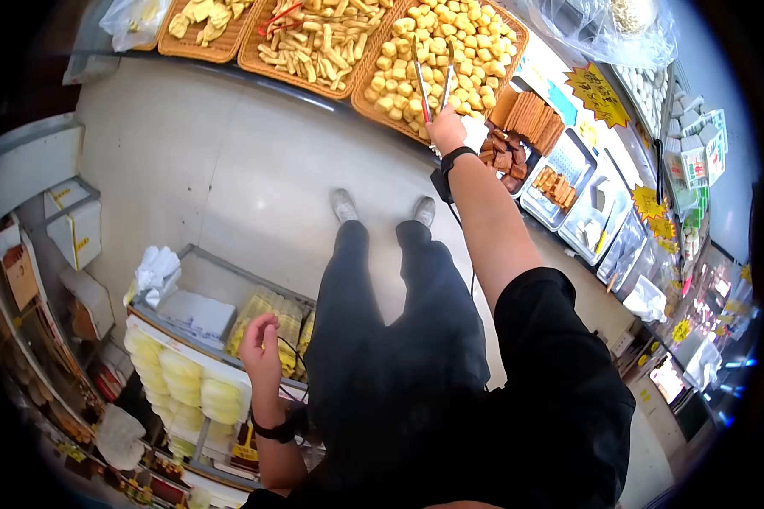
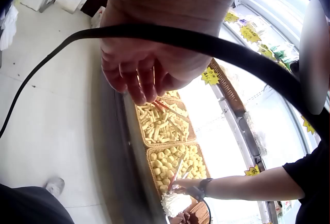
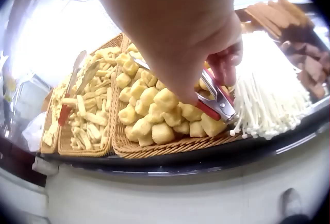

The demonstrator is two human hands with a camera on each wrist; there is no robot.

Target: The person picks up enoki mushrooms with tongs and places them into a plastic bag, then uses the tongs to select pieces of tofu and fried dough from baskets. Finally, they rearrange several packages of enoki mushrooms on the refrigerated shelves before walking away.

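My right hand grips red-handled metal tongs over a wicker basket heaped with golden fried tofu puffs. In the head view the two tong arms stand spread apart, their tips lying over the puffs. The right wrist view shows the fingers round the handles, with the tong tips mostly hidden behind the forearm. Beside that hand lies a bundle of white enoki mushrooms. My left hand hangs loosely curled and holds nothing, above a low stand with yellow packs.
A neighbouring basket of pale fried sticks holds a second pair of red-handled tongs. To the right are brown slabs, dark brown chunks and metal trays. Packed cabbages hang low left. A black cable crosses the left wrist view.
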